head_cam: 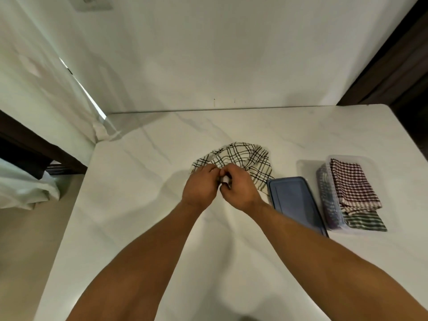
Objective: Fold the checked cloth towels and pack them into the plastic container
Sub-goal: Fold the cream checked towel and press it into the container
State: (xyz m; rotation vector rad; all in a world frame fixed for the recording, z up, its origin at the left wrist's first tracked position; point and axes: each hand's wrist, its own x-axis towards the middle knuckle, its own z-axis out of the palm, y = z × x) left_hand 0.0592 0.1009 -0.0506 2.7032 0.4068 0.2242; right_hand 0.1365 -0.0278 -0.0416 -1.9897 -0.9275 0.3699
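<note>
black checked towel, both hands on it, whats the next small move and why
Probably draw the hands apart to spread it flat. The towel lies bunched on the table, and the left hand and right hand pinch its near edge close together, so no fold can start yet.

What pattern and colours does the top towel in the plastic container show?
A dark red and white check on the top towel, seen in the head view.

— Open room where?
— Across the left and near parts of the table, bare up to the wall.
— Blocked where?
— On the right: crumpled towel, blue lid just beside it, then the container heaped with folded towels.
— Any gap there?
— Only a narrow strip between lid and container.
</note>
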